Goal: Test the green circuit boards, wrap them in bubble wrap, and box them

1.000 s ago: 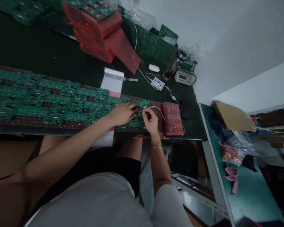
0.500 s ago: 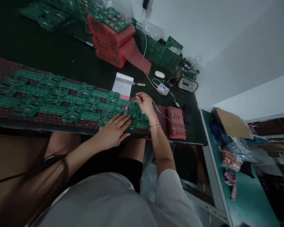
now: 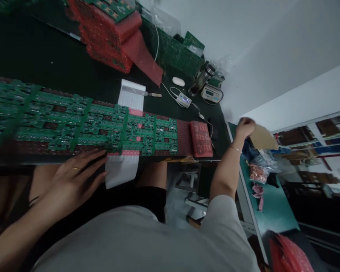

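Observation:
A long row of green circuit boards (image 3: 99, 122) lies on dark red bubble wrap (image 3: 184, 136) along the table's front edge. My left hand (image 3: 79, 172) rests at that edge, fingers apart against the lower side of the boards, holding nothing. White label paper (image 3: 121, 172) hangs over the edge beside its fingertips, and more of it (image 3: 132, 97) shows behind the boards. My right hand (image 3: 246, 127) is stretched far to the right, at the corner of a brown cardboard piece (image 3: 262, 138). Its fingers are blurred, so their grip is unclear.
A red-wrapped packet (image 3: 201, 139) lies at the row's right end. Behind are a knife (image 3: 153, 95), a white mouse (image 3: 178, 81), a small meter (image 3: 184, 100), a bottle (image 3: 202, 78) and red-wrapped boards (image 3: 107, 41). Plastic bags (image 3: 257, 172) lie on the side table (image 3: 280, 206).
My right hand has left the boards and reached far right to the cardboard. My left hand has slid left and down to the table edge. The view has shifted right, and label paper now hangs in front.

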Demonstrator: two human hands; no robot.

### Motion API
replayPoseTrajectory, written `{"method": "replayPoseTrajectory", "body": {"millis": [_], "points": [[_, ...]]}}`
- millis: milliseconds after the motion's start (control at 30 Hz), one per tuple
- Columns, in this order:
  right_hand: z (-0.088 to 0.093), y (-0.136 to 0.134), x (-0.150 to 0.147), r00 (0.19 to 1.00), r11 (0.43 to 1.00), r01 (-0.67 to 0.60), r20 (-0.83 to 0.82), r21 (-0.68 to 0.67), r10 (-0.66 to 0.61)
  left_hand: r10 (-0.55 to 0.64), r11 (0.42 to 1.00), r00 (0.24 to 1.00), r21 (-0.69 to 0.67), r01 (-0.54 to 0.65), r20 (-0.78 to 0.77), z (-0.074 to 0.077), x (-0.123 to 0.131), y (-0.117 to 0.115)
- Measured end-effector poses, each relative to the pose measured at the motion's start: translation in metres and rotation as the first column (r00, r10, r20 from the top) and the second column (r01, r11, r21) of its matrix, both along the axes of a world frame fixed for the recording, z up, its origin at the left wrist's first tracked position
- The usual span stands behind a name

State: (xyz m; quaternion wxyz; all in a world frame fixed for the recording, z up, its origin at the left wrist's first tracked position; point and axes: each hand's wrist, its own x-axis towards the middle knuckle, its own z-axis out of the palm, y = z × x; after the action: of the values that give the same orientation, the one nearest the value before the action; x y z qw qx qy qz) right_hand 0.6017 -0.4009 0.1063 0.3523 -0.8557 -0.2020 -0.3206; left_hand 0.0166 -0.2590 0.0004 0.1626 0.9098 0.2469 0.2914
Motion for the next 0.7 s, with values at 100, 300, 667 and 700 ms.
{"method": "replayPoseTrajectory", "body": {"millis": [100, 300, 667, 700], "points": [[0.056, 0.054, -0.013, 0.99, 0.918, -0.118, 0.122, 0.378, 0.077, 0.038, 0.999, 0.999, -0.003, -0.038, 0.02, -0.01, 0.006, -0.001], [0.027, 0.179, -0.185, 0.263, 0.221, -0.959, 0.271, 0.176, 0.926, 0.07, 0.993, 0.998, 0.095, -0.07, 0.009, -0.022, 0.015, -0.005], [-0.145, 0.179, -0.208, 0.196, 0.262, -0.957, -0.389, 0.125, 0.9, -0.098, 0.982, 0.991, 0.153, 0.112, -0.094, -0.057, 0.017, -0.026], [-0.145, 0.178, -0.206, 0.205, 0.271, -0.955, -0.396, 0.117, 0.895, -0.118, 0.98, 0.988, 0.149, 0.132, -0.096, -0.059, 0.019, -0.026]]}}
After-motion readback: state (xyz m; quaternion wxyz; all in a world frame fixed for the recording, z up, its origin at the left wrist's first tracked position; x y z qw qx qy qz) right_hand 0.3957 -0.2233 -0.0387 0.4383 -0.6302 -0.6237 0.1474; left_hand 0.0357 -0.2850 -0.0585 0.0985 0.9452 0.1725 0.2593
